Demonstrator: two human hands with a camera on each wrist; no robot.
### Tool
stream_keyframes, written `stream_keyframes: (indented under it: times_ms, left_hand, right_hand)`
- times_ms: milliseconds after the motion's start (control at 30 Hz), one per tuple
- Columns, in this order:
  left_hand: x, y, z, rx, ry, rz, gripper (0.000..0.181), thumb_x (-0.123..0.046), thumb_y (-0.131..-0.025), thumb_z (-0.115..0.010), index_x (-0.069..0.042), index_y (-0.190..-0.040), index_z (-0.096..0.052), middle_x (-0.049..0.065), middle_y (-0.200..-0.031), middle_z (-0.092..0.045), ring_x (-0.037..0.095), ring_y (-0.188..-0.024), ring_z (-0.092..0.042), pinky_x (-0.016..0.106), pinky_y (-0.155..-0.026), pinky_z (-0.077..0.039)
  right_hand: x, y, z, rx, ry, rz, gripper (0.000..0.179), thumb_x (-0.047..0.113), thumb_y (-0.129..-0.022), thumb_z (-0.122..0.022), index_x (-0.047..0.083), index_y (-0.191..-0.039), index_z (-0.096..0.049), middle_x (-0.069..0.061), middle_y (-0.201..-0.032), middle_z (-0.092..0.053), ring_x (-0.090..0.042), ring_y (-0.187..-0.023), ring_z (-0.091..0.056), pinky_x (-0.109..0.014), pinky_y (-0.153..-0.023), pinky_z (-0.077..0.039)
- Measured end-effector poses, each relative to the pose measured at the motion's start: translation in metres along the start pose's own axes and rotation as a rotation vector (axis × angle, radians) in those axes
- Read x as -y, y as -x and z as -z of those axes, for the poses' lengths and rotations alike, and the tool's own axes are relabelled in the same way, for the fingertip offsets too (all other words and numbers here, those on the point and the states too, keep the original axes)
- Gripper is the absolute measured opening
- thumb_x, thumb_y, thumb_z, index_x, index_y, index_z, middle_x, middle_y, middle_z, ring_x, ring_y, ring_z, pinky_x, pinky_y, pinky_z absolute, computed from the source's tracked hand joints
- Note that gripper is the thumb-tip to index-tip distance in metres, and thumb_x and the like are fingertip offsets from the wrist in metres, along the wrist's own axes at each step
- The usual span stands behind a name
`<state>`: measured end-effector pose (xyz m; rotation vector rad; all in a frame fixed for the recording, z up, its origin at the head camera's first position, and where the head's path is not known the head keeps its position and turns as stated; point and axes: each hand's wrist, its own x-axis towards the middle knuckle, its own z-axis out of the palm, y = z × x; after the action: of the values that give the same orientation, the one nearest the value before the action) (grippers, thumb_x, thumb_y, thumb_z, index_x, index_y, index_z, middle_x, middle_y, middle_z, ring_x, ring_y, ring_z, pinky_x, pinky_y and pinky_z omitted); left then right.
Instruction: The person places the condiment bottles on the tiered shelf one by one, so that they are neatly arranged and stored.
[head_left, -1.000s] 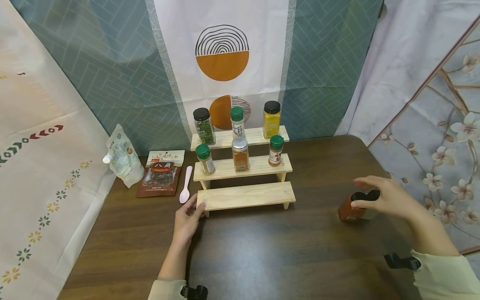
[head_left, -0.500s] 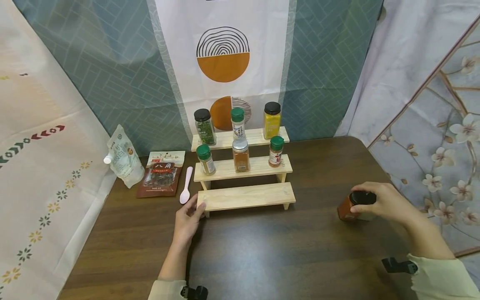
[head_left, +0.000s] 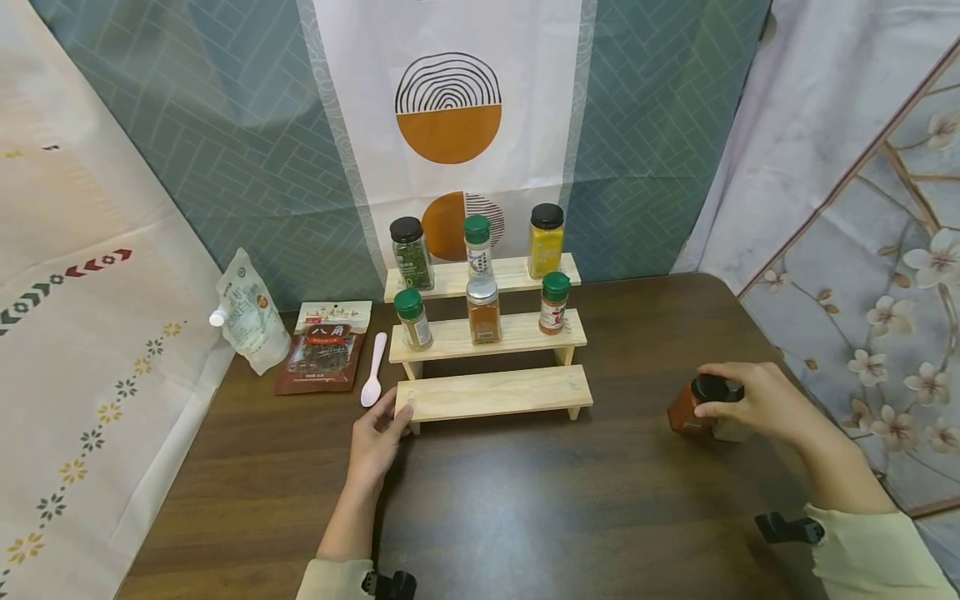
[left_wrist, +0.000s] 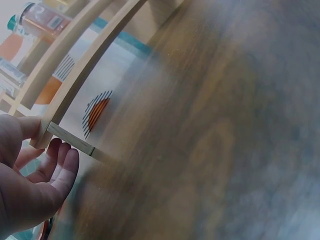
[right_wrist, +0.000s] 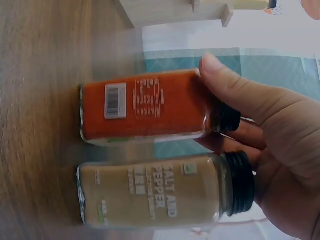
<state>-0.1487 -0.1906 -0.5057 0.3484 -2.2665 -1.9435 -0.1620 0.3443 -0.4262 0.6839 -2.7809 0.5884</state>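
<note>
My left hand (head_left: 373, 440) holds the left end of the wooden rack's lowest step (head_left: 495, 394), thumb on top and fingers at the end. The left wrist view shows the fingertips beside its short leg (left_wrist: 72, 139). At the right of the table, my right hand (head_left: 780, 406) grips a spice jar of orange-red powder (right_wrist: 170, 107) near its black cap, thumb on one side and fingers behind. A beige salt and pepper jar (right_wrist: 150, 192), also black-capped, stands right beside it under the palm. Its cap is partly covered by the hand in the head view.
Several spice jars stand on the upper steps, among them a yellow jar (head_left: 546, 246) and a silver-capped jar (head_left: 483, 317). Left of the rack lie a pink spoon (head_left: 372, 371), a star anise bag (head_left: 324, 350) and a white spouted pouch (head_left: 251, 317). Curtains border the table (head_left: 540, 508).
My right hand has closed its thumb and fingers on the orange-red jar, which has shifted slightly left and away from the beige jar. The left hand stays on the rack.
</note>
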Motion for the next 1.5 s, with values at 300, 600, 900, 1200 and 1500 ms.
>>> stream_keyframes:
  times_ms: [300,600,900,1200,1500]
  left_hand:
    - [0.001,0.001,-0.001,0.002,0.009,-0.004,0.048,-0.010,-0.097,-0.069,0.000,-0.142,-0.056,0.020,-0.105,-0.063,0.010,-0.084,-0.064,0.021,-0.072,-0.056]
    - [0.002,0.001,-0.001,0.008,0.012,-0.008,0.049,-0.010,-0.098,-0.069,0.001,-0.143,-0.055,0.023,-0.107,-0.064,0.010,-0.085,-0.065,0.021,-0.072,-0.056]
    - [0.001,0.001,0.000,0.007,0.010,0.005,0.048,-0.010,-0.098,-0.069,-0.001,-0.143,-0.056,0.021,-0.107,-0.063,0.010,-0.084,-0.065,0.021,-0.072,-0.056]
    - [0.002,0.001,-0.001,0.010,0.010,0.002,0.049,-0.011,-0.098,-0.069,-0.001,-0.144,-0.055,0.022,-0.108,-0.064,0.010,-0.085,-0.065,0.020,-0.072,-0.056]
    - [0.000,0.001,0.000,0.016,0.024,0.017,0.050,-0.010,-0.098,-0.068,-0.001,-0.145,-0.054,0.023,-0.112,-0.064,0.010,-0.086,-0.064,0.022,-0.073,-0.056]
  right_hand:
    - [0.008,-0.011,-0.009,-0.069,0.021,0.067,0.054,0.020,-0.070,-0.093,-0.007,-0.111,-0.072,-0.018,-0.094,-0.075,-0.032,-0.079,-0.073,-0.048,-0.064,-0.057]
    - [0.022,-0.026,-0.012,-0.114,0.035,0.052,0.050,0.021,-0.074,-0.091,-0.005,-0.113,-0.072,-0.022,-0.103,-0.074,-0.037,-0.087,-0.071,-0.055,-0.072,-0.056]
    - [0.046,-0.046,-0.009,-0.152,-0.006,0.085,0.051,0.022,-0.073,-0.092,-0.003,-0.114,-0.073,-0.020,-0.103,-0.074,-0.034,-0.086,-0.071,-0.053,-0.071,-0.057]
    - [0.071,-0.070,-0.014,-0.175,-0.045,0.173,0.049,0.019,-0.071,-0.093,-0.002,-0.110,-0.073,-0.015,-0.100,-0.075,-0.030,-0.083,-0.072,-0.048,-0.069,-0.058]
    - [0.099,-0.096,-0.027,-0.190,-0.100,0.291,0.048,0.021,-0.069,-0.095,-0.001,-0.106,-0.075,-0.009,-0.094,-0.075,-0.015,-0.072,-0.066,-0.033,-0.059,-0.052]
